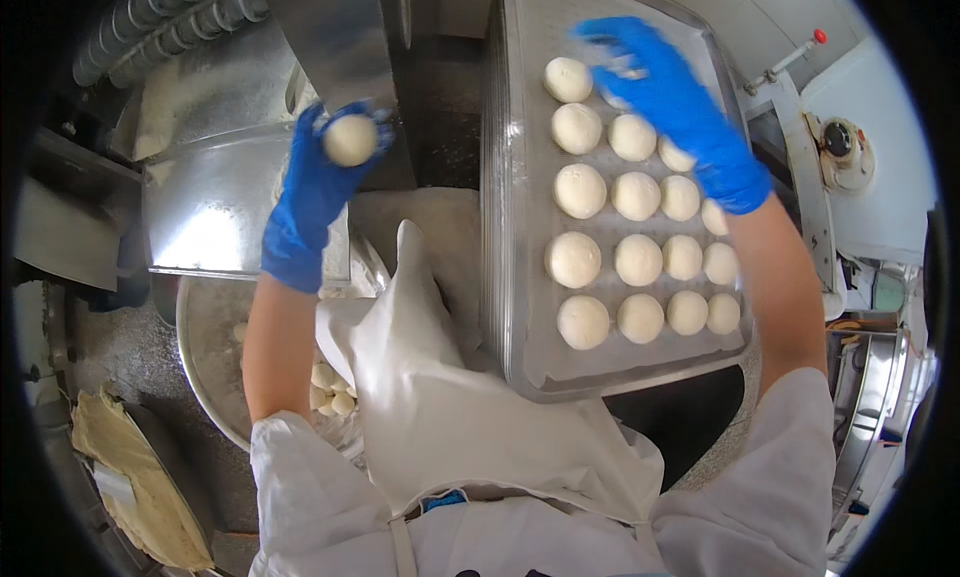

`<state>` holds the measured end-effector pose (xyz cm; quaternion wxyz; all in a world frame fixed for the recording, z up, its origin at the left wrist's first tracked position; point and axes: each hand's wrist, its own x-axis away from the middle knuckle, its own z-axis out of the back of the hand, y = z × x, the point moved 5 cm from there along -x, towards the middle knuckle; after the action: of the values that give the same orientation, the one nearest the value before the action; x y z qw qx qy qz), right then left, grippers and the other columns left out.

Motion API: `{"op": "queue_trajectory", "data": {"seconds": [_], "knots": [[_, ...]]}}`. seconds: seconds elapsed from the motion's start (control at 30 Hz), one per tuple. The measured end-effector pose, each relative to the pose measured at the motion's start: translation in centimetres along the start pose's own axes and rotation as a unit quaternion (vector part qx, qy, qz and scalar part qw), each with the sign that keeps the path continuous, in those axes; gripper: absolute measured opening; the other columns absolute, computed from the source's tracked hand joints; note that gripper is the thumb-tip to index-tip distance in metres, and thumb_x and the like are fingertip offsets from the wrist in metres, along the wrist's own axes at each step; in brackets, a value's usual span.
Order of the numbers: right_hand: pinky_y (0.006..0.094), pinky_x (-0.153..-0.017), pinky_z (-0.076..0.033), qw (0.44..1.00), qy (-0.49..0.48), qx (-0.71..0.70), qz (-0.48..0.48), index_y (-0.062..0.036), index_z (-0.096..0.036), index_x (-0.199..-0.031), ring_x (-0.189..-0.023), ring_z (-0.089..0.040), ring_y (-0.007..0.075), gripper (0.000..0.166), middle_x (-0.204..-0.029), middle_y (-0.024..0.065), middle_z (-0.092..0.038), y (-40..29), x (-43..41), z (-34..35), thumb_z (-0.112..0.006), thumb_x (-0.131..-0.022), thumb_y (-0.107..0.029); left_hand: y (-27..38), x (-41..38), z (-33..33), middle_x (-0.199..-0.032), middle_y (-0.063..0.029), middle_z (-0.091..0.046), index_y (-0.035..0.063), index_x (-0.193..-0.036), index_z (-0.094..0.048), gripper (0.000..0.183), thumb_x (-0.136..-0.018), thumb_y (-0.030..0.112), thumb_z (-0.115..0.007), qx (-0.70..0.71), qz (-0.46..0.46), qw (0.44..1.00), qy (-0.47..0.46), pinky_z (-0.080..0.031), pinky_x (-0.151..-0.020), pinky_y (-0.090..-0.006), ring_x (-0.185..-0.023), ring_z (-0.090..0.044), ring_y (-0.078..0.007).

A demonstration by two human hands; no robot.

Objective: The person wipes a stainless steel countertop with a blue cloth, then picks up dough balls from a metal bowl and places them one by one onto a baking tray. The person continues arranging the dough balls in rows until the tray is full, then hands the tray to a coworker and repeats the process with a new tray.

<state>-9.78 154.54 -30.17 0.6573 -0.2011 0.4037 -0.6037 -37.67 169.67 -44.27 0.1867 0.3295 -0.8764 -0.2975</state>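
My left hand (319, 172), in a blue glove, holds a round white dough ball (351, 140) in its fingers, above a metal machine's sloping plate. On the right, my gloved right hand (660, 104) reaches over a sheet tray (525, 202) at the top of a stack. Motion blurs its fingers; whether they grip anything is unclear. Dough balls (580, 191) stand in rows on the tray's mesh liner (649, 359). A dough ball (615, 99) beneath my right fingers is mostly hidden, and my right hand and forearm cover part of the right-hand rows.
A steel machine (206, 194) with floury surfaces stands at left. Below it, a large round metal pan (199, 352) holds several small dough balls (322, 378). A scoop-shaped cover with yellowish sheeting (142, 479) lies lower left. A red-tipped lever (819, 35) projects at upper right.
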Motion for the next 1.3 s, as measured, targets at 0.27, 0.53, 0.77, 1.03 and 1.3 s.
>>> {"op": "queue_trajectory", "data": {"seconds": [0.27,0.53,0.77,1.03,1.3], "knots": [[0.0369,-0.084,-0.048,0.992,-0.046,0.093,0.069,-0.0083,-0.051,-0.116,-0.097,-0.058,0.0272,0.047,-0.107,0.0132,-0.058,-2.5,-0.2,-5.2,-0.069,-0.076,-0.027,-2.5,0.3,-11.3,-0.128,-0.0189,-0.047,0.0003,-0.132,-0.037,0.066,-0.09,0.052,-0.038,-0.043,0.069,0.987,-0.138,-0.034,-0.102,-0.0425,-0.116,-0.048,-0.0285],[0.0315,-0.088,-0.042,0.923,0.002,0.118,-0.367,-0.011,-0.044,-0.123,-0.103,-0.051,0.018,0.052,-0.11,0.0081,-0.054,13.2,7.4,13.9,-0.064,-0.08,-0.033,-1.2,1.5,15.7,-0.134,-0.0173,-0.038,0.0079,-0.126,-0.042,0.045,-0.093,0.039,-0.041,0.143,-0.044,0.935,0.321,-0.03,-0.102,-0.053,-0.124,-0.036,-0.0328],[0.0397,-0.095,-0.039,0.923,-0.019,0.275,-0.269,-0.0074,-0.044,-0.126,-0.113,-0.048,0.0298,0.06,-0.123,0.0183,-0.048,16.5,7.6,12.6,-0.062,-0.079,-0.041,0.7,1.7,23.4,-0.118,-0.0159,-0.055,-0.0004,-0.118,-0.049,0.036,-0.088,0.018,-0.054,-0.105,-0.137,0.979,0.112,-0.038,-0.099,-0.0357,-0.106,-0.054,-0.0243],[0.0376,-0.093,-0.042,0.996,-0.087,-0.004,-0.036,-0.0119,-0.045,-0.127,-0.108,-0.052,0.027,0.056,-0.117,0.0136,-0.05,-3.8,0.3,-3.3,-0.068,-0.078,-0.027,-2.1,0.3,-6.7,-0.116,-0.0181,-0.057,0.0009,-0.129,-0.042,0.069,-0.089,0.057,-0.037,-0.048,0.064,0.993,-0.091,-0.048,-0.089,-0.0343,-0.1,-0.059,-0.026],[0.0333,-0.083,-0.047,0.988,-0.119,0.089,0.051,-0.0122,-0.049,-0.114,-0.093,-0.058,0.023,0.045,-0.103,0.0091,-0.058,-1.6,-3.7,-6.4,-0.071,-0.075,-0.019,-1.9,0.3,-4.5,-0.128,-0.0169,-0.044,0.007,-0.129,-0.039,0.057,-0.09,0.049,-0.042,-0.035,0.0,0.998,-0.051,-0.033,-0.102,-0.0504,-0.123,-0.039,-0.0315]]}}
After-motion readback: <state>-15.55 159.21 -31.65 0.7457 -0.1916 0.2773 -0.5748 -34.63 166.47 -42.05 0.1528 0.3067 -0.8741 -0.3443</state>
